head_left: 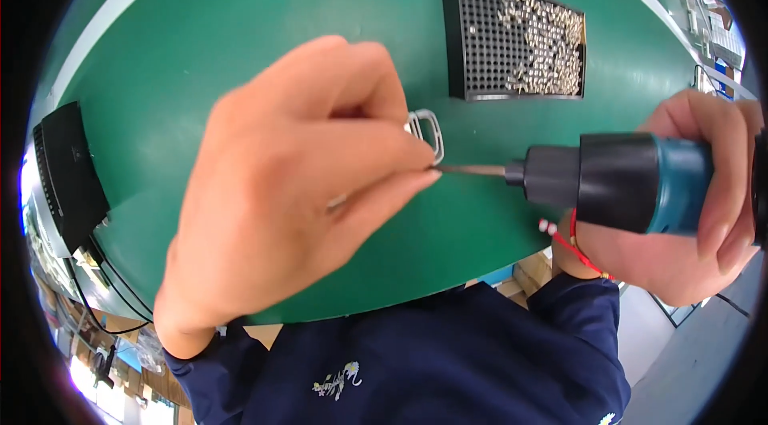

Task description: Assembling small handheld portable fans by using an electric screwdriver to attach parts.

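The left hand (296, 177), raised over a green table (200, 41), pinches the thin driver bit (472, 171) beside a small metal buckle (426, 134). The right hand (704, 201) wraps fully around the teal-and-black electric screwdriver (624, 181), held horizontally, pointing left.

left hand (296, 177) pinched, right hand (696, 209) clenched

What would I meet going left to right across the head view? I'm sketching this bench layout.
Black box at the table's left edge → left hand → small metal bracket → driver bit → electric screwdriver → right hand. The black grid tray of screws lies farther back.
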### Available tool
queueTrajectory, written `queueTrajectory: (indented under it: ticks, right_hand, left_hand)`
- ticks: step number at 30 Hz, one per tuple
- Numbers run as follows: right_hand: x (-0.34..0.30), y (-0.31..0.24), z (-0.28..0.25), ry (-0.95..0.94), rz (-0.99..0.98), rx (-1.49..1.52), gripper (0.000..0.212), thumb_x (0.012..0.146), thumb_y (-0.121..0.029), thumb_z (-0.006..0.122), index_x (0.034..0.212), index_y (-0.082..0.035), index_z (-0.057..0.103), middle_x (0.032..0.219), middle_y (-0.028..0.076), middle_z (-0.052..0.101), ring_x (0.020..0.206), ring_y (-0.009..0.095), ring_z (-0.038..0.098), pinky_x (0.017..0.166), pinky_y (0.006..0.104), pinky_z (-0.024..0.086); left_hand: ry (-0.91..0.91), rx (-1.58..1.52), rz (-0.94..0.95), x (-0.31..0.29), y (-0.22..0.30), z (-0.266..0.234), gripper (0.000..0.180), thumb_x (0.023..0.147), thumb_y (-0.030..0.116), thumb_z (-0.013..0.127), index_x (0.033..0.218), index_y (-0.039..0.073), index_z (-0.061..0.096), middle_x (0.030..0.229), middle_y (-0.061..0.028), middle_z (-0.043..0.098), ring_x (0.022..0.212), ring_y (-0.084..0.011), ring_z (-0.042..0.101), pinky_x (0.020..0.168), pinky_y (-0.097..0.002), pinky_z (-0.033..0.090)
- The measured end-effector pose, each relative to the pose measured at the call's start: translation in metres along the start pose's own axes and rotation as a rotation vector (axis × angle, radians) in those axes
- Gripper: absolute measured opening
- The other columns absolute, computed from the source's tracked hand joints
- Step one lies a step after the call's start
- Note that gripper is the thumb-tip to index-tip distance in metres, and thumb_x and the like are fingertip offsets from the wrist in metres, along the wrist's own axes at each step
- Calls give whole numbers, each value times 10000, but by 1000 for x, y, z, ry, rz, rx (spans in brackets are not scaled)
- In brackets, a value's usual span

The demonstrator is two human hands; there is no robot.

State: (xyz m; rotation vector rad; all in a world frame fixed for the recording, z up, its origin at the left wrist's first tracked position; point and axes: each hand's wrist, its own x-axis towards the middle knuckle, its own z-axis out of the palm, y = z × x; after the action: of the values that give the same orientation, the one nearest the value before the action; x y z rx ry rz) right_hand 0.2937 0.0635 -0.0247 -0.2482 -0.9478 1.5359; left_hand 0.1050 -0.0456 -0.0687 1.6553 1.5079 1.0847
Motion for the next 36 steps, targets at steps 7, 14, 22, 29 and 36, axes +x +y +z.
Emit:
queueTrajectory:
  ticks: [7,14,22,29,36]
  right_hand:
    - [-2,9,-4,-31,-68,-39,173,935,-202,416,877,-64,503,841,9,549,495,67,482,433,221,431]
    - [-13,8,22,-233,-52,-74,209,946,-232,420,943,-52,527,857,14,561,494,85,491,425,237,437]
    - [-30,-2,16,-572,67,-263,523,981,-501,400,1257,-74,521,969,35,565,505,174,531,427,318,434]
    - [-39,4,28,-572,34,-266,514,998,-506,339,1219,-79,522,883,90,551,482,203,520,420,344,455]
    - [-44,2,35,-609,64,-298,548,994,-540,290,1205,-92,527,864,104,551,485,215,512,441,365,465]
  left_hand:
    - [51,-47,-64,-1,-3,9,228,591,-58,771,799,4,704,730,-54,525,641,-162,501,555,-274,381]
    - [-118,33,-13,-21,3,13,387,596,-23,762,968,43,680,828,-49,535,759,-235,507,635,-338,406]
    - [-114,107,69,-22,-5,18,336,637,-29,738,959,42,674,856,-50,537,806,-238,504,720,-348,392]
    - [-15,413,-35,-26,8,14,404,675,1,743,1060,26,625,911,-64,568,877,-266,547,761,-367,462]
    - [-83,356,-60,-31,0,13,371,682,21,752,1029,7,623,961,-95,595,878,-276,577,760,-374,491]
